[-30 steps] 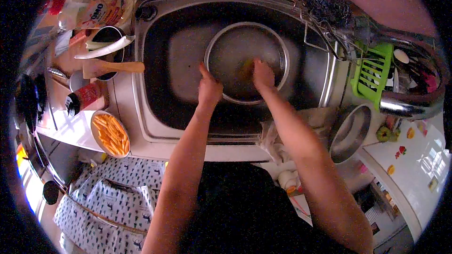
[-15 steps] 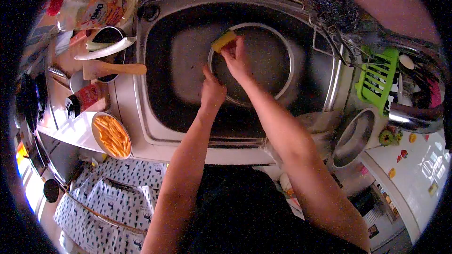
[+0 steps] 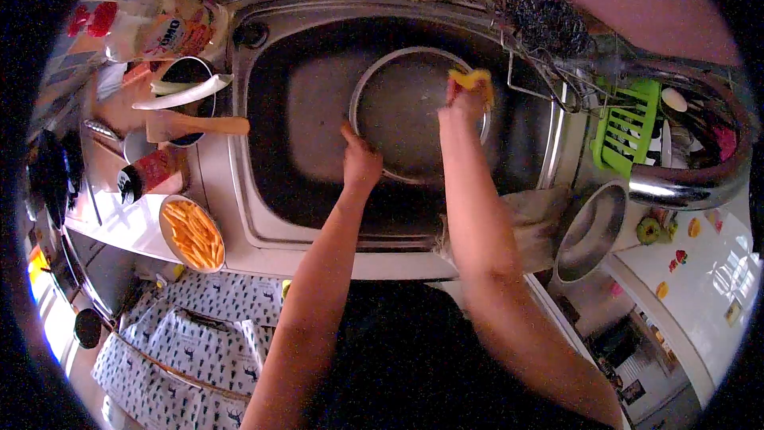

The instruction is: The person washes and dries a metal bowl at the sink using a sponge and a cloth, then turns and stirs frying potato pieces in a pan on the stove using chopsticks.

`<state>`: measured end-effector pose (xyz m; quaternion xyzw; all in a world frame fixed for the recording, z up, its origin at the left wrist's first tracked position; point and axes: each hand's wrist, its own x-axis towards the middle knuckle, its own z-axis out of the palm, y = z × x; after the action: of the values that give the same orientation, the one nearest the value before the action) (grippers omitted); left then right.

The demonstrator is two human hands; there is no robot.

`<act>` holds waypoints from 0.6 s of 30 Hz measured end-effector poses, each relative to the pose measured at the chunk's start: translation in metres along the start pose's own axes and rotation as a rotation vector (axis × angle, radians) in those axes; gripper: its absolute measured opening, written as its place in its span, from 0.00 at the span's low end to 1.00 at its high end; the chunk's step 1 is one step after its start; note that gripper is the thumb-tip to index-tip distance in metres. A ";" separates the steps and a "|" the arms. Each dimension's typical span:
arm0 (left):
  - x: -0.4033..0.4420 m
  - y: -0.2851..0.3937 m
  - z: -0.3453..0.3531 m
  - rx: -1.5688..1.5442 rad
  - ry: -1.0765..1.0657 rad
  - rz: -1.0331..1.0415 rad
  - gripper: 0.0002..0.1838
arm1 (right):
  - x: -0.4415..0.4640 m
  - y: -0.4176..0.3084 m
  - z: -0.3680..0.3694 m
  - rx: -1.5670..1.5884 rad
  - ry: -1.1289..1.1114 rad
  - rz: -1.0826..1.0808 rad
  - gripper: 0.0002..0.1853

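Observation:
A round metal pan (image 3: 406, 123) with a pale rim rests in the dark sink basin (image 3: 306, 95). My left hand (image 3: 363, 163) grips its near-left rim, thumb outside the edge. In my right hand (image 3: 465, 107) is a yellow sponge (image 3: 475, 80), pressed against the pan's far-right rim. Motion blurs the fingers of that hand a little.
Left of the sink are a bowl of fries (image 3: 192, 232), a wooden spatula (image 3: 199, 125), a bottle with a black cap (image 3: 147, 175) and a large OMO bottle (image 3: 167, 28). To the right stand a green rack (image 3: 629, 127), a metal bowl (image 3: 590, 231) and a cloth (image 3: 533, 227).
My right hand has moved the sponge from the pan's far-left rim across to its far-right rim. My left hand stays on the near-left rim.

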<state>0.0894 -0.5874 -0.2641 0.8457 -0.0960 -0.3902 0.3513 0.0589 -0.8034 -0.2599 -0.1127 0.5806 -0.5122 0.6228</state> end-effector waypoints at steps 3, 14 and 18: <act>0.026 -0.042 0.015 -0.173 -0.127 -0.003 0.44 | -0.033 -0.033 -0.009 0.056 0.033 0.120 0.16; -0.006 0.007 -0.015 0.132 -0.136 0.051 0.49 | -0.034 0.046 -0.004 -1.051 -0.520 0.160 0.24; 0.011 -0.015 -0.007 0.223 -0.131 0.153 0.48 | -0.075 0.059 -0.028 -1.482 -0.795 -0.326 0.27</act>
<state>0.0996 -0.5774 -0.2777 0.8424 -0.2259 -0.4034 0.2768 0.0809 -0.7062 -0.2659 -0.7440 0.4807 -0.0063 0.4641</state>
